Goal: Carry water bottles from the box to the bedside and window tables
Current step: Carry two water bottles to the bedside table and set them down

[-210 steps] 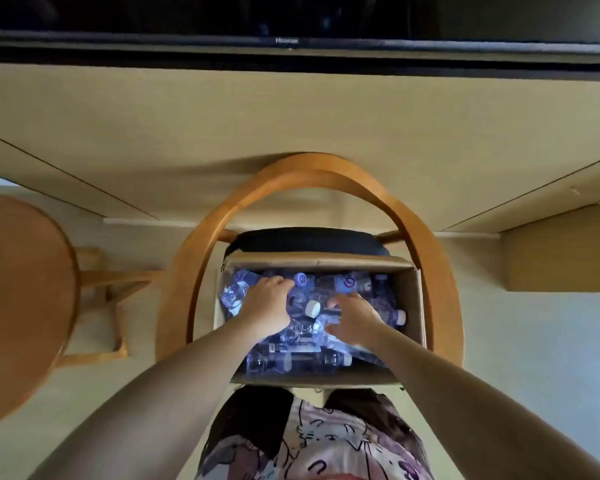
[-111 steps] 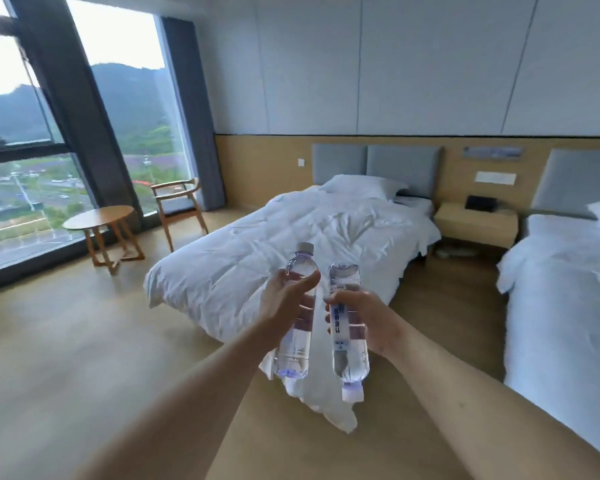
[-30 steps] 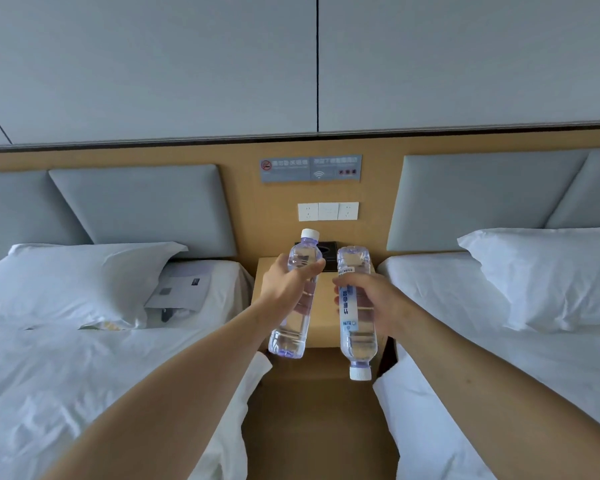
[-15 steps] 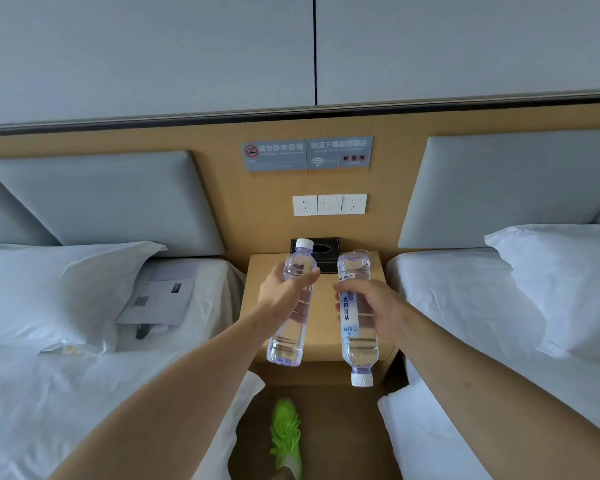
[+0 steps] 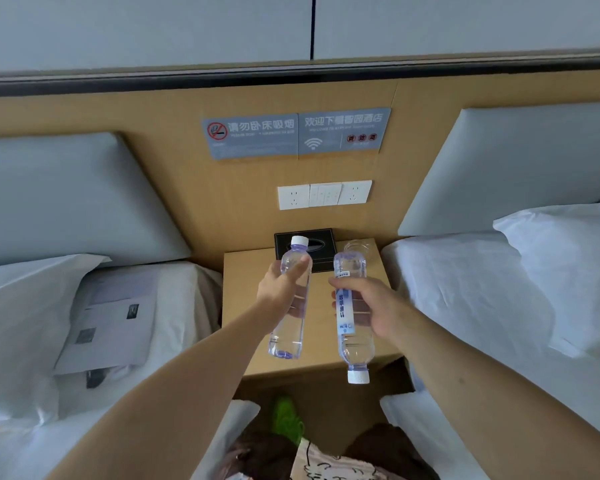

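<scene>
bench point(image 5: 243, 296): wooden, stood between two beds
on bench: black tissue box point(image 5: 321, 245), clear glass ashtray point(image 5: 359, 247) at back
left bed point(image 5: 184, 306): papers point(image 5: 108, 323)

Bench point(image 5: 253, 289): matt, pale wood-grain veneer. Two bottles point(image 5: 290, 306) point(image 5: 352, 320): clear glossy plastic, white plastic caps; one carries a printed paper or film label. Bed linen point(image 5: 465, 306): white matt cloth, creased. Headboard pads point(image 5: 66, 192): grey, smooth, matt. Tissue box point(image 5: 321, 242): black, semi-gloss.
</scene>
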The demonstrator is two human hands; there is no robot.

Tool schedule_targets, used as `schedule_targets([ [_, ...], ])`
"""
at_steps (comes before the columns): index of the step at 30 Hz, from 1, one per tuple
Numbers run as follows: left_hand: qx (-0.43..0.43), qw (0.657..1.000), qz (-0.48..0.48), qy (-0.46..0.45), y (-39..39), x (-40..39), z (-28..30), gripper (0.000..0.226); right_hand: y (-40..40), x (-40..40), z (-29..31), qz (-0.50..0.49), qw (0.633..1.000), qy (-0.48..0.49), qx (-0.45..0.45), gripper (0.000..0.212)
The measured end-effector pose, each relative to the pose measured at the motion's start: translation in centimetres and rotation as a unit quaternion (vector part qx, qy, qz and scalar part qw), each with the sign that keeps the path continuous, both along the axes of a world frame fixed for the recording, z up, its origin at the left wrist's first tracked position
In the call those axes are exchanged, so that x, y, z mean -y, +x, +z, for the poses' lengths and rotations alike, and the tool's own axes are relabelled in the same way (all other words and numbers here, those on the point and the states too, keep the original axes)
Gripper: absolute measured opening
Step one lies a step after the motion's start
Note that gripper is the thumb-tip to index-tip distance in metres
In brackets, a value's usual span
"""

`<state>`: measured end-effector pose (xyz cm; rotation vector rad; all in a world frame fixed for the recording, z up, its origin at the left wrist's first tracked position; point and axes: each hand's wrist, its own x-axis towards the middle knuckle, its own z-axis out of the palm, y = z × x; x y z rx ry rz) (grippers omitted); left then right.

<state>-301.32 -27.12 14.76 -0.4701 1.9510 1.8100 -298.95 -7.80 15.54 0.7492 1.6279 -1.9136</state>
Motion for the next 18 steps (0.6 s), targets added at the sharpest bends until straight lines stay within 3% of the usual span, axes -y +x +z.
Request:
schedule_targets([
  [5, 0.045, 0.999, -0.010, -0.013, -2.4, 1.2, -1.7, 0.055, -2.0, 1.2, -2.8, -0.020, 0.998, 0.006, 0.054, 0.059],
  [10, 0.078, 0.997, -0.007, -0.014, -4.0, 1.4, -4.7, 0.070, -4.2, 0.8, -4.9, 0.005, 0.994, 0.002, 0.110, 0.056],
  [18, 0.071, 0.988, -0.001, -0.134, -5.9, 0.3, -8.0, 0.063, -7.4, -1.0, -8.4, 0.023, 0.982, -0.034, 0.186, 0.050],
])
